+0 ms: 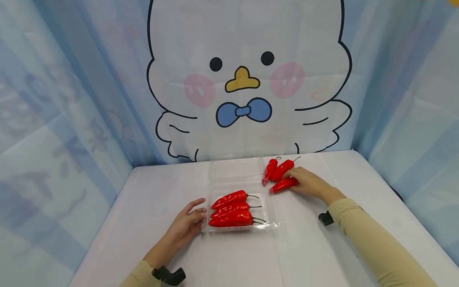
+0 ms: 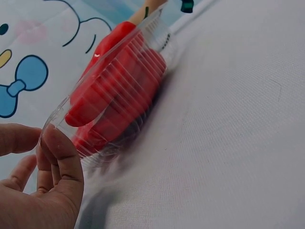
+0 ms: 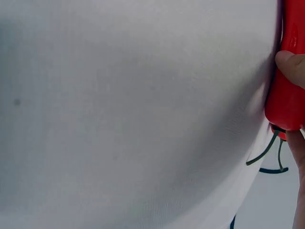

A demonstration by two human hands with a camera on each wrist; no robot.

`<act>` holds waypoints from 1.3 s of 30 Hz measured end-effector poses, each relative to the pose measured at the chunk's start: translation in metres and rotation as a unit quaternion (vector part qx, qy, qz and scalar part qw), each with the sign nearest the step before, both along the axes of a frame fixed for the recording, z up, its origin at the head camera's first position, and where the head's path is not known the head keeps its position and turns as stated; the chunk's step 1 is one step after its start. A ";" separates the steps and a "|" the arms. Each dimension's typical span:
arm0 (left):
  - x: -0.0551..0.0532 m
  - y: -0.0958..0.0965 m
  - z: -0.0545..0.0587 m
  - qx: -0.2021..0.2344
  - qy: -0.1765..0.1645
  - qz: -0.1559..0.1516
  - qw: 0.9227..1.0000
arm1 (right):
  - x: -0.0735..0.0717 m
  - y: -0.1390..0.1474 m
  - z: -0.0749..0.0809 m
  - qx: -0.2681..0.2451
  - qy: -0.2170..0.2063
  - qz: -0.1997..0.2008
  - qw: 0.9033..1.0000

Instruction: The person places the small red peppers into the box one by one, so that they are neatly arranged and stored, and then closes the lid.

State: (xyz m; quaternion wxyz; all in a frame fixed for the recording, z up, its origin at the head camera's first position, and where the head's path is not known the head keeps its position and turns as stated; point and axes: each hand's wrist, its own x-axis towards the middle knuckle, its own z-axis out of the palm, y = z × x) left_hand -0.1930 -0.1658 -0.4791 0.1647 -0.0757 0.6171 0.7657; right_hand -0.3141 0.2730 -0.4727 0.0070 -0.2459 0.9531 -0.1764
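Observation:
Three glossy red chili peppers (image 1: 231, 219) with green stems lie side by side in a clear plastic clamshell container (image 1: 270, 226). Its lid (image 1: 236, 168) is folded back, away from the person. At the container's left side, my left hand (image 1: 184, 226) pinches the rim between thumb and fingers, as the left wrist view shows. To the right and farther back, my right hand (image 1: 309, 183) grips another red chili pepper (image 1: 281, 185) near its stem end. In the right wrist view the thumb (image 3: 293, 67) presses on this pepper's side.
Two more red chili peppers (image 1: 283, 169) lie just beyond my right hand, beside the lid. The white table (image 1: 244, 259) ends at a printed curtain (image 1: 244, 139) at the back, with curtains on both sides too. A dark wrist device (image 1: 168, 276) sits at each sleeve.

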 end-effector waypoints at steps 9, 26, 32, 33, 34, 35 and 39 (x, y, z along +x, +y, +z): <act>0.000 0.000 0.001 0.001 -0.006 0.002 1.000 | 0.001 0.004 0.005 -0.009 -0.020 0.002 1.000; 0.000 0.005 0.005 -0.006 -0.003 0.018 1.000 | 0.005 0.014 0.011 -0.039 -0.056 -0.015 0.998; 0.000 0.004 0.005 -0.006 -0.003 0.020 1.000 | 0.006 0.019 0.011 -0.039 -0.078 -0.020 0.996; 0.000 0.004 0.005 -0.006 -0.003 0.021 1.000 | 0.006 0.020 0.011 -0.039 -0.082 -0.021 0.996; 0.000 0.004 0.005 -0.005 -0.003 0.021 1.000 | 0.006 0.021 0.011 -0.040 -0.085 -0.022 0.995; 0.000 0.004 0.004 -0.005 -0.003 0.021 1.000 | 0.007 0.022 0.012 -0.040 -0.089 -0.022 0.995; 0.000 0.004 0.004 -0.005 -0.006 0.018 1.000 | 0.010 0.023 0.015 -0.043 -0.099 -0.021 0.994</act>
